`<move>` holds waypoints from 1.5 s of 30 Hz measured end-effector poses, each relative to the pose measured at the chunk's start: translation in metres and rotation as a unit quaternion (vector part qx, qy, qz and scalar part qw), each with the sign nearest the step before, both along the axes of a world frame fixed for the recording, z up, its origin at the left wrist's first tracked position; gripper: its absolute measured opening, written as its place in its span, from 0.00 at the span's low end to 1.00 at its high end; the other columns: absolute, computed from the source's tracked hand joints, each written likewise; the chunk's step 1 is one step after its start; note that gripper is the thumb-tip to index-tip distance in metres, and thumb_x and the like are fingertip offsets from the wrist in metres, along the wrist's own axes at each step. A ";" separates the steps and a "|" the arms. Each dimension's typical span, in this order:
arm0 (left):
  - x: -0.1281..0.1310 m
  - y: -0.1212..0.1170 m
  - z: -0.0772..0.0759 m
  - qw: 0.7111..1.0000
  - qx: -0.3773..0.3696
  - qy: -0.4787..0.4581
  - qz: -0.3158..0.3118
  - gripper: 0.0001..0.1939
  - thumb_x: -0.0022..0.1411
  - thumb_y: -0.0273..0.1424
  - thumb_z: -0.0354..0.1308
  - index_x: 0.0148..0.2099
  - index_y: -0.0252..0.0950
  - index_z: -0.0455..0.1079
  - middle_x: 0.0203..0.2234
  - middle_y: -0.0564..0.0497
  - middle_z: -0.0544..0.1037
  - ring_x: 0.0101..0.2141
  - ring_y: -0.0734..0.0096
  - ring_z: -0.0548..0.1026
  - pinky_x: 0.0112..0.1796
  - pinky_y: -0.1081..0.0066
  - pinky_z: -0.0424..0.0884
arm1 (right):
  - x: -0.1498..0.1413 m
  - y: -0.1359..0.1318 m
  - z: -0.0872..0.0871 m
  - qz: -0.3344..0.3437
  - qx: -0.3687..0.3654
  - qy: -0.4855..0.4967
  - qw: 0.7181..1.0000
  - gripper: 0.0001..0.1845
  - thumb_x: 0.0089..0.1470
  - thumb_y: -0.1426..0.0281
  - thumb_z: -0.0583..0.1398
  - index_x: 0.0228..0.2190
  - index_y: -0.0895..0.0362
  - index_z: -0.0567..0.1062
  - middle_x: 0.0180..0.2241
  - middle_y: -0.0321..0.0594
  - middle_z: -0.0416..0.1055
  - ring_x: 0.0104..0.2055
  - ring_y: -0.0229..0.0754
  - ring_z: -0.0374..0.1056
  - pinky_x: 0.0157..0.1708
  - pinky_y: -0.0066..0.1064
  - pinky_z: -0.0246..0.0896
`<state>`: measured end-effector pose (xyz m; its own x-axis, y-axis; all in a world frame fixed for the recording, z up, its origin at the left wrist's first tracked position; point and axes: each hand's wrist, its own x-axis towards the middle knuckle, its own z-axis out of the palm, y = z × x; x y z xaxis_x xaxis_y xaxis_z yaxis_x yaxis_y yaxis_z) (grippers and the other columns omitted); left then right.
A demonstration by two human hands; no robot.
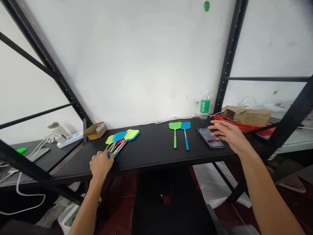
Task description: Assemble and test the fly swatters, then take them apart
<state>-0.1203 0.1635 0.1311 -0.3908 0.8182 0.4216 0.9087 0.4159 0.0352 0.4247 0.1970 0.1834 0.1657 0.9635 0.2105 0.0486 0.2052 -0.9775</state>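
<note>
A bunch of fly swatters [120, 137] with blue, yellow-green and red heads lies fanned on the left part of the black table. My left hand [101, 163] is closed round their handles near the table's front edge, and the fingers hide most of the grips. Two more swatters lie side by side at the middle right: a green fly swatter [175, 130] and a blue fly swatter [186, 132], their handles toward me. Over a phone [207, 137] hovers my right hand [228, 135], fingers spread and holding nothing; whether a fingertip touches the screen I cannot tell.
A small open cardboard box [95, 131] sits at the back left, near a power strip [70, 138]. At the back right stands a water bottle [204, 106]. Beyond the black rack post [231, 55] is a brown paper package [246, 115] on red plastic.
</note>
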 end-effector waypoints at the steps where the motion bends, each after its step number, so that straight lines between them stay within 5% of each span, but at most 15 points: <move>1: -0.006 -0.005 -0.003 1.000 -0.003 0.005 -0.005 0.23 0.67 0.41 0.46 0.55 0.37 0.73 0.47 0.36 0.75 0.47 0.41 0.71 0.43 0.53 0.67 | -0.003 0.001 -0.002 0.000 -0.005 -0.006 1.000 0.21 0.52 0.54 0.65 0.45 0.50 0.78 0.44 0.45 0.78 0.35 0.42 0.74 0.24 0.24 0.68; 14: -0.003 0.001 -0.014 0.999 0.037 -0.014 -0.031 0.20 0.67 0.31 0.47 0.57 0.36 0.70 0.45 0.38 0.76 0.44 0.47 0.74 0.41 0.58 0.67 | -0.019 0.010 -0.017 0.021 -0.031 -0.039 0.999 0.22 0.51 0.54 0.65 0.46 0.50 0.78 0.44 0.45 0.78 0.34 0.42 0.74 0.26 0.26 0.69; 18: 0.012 -0.002 0.000 0.992 0.098 -0.042 -0.061 0.20 0.68 0.31 0.46 0.57 0.33 0.70 0.46 0.38 0.76 0.43 0.49 0.75 0.40 0.59 0.68 | -0.022 0.014 -0.020 0.030 -0.032 -0.036 0.998 0.23 0.51 0.53 0.65 0.46 0.50 0.78 0.44 0.45 0.78 0.34 0.42 0.74 0.26 0.26 0.69; 21: 0.038 -0.008 0.025 0.971 0.170 -0.090 -0.138 0.19 0.68 0.33 0.47 0.55 0.34 0.72 0.45 0.41 0.76 0.44 0.53 0.75 0.41 0.61 0.69 | -0.029 0.015 -0.019 0.036 -0.034 -0.033 0.998 0.23 0.50 0.53 0.66 0.45 0.51 0.78 0.43 0.45 0.78 0.34 0.42 0.74 0.26 0.26 0.68; 25: 0.097 -0.027 0.049 0.906 0.258 -0.168 -0.291 0.17 0.68 0.34 0.51 0.56 0.38 0.70 0.41 0.46 0.75 0.40 0.62 0.74 0.42 0.65 0.70 | -0.051 0.007 -0.015 0.088 -0.013 -0.012 0.996 0.24 0.52 0.52 0.64 0.46 0.53 0.78 0.42 0.47 0.78 0.33 0.41 0.73 0.24 0.26 0.66; 29: 0.157 -0.045 0.037 0.824 0.192 -0.247 -0.472 0.16 0.69 0.31 0.51 0.56 0.41 0.70 0.42 0.47 0.74 0.42 0.65 0.74 0.43 0.67 0.71 | -0.091 -0.004 -0.017 0.221 0.018 -0.002 0.975 0.27 0.53 0.51 0.63 0.48 0.55 0.76 0.34 0.45 0.77 0.28 0.39 0.70 0.22 0.27 0.62; 32: 0.181 -0.048 0.019 0.794 0.124 -0.258 -0.536 0.16 0.70 0.30 0.49 0.57 0.42 0.70 0.42 0.46 0.74 0.39 0.68 0.74 0.40 0.69 0.72 | -0.123 -0.007 -0.030 0.282 0.024 0.019 0.959 0.27 0.53 0.51 0.63 0.46 0.57 0.77 0.31 0.43 0.75 0.26 0.38 0.68 0.20 0.27 0.59; 38: 0.185 -0.043 0.008 0.827 0.085 -0.209 -0.515 0.18 0.71 0.30 0.48 0.60 0.44 0.66 0.44 0.48 0.74 0.37 0.70 0.75 0.39 0.70 0.71 | -0.156 0.002 -0.053 0.154 0.041 0.129 0.979 0.21 0.52 0.50 0.64 0.30 0.57 0.77 0.22 0.35 0.67 0.21 0.35 0.65 0.17 0.25 0.54; 45: 0.187 -0.043 0.009 0.880 0.070 -0.168 -0.439 0.15 0.72 0.36 0.48 0.54 0.44 0.71 0.42 0.51 0.80 0.39 0.68 0.78 0.37 0.71 0.69 | -0.151 -0.001 -0.049 0.169 0.076 0.005 0.983 0.20 0.52 0.51 0.64 0.28 0.57 0.76 0.24 0.41 0.74 0.25 0.41 0.71 0.22 0.30 0.62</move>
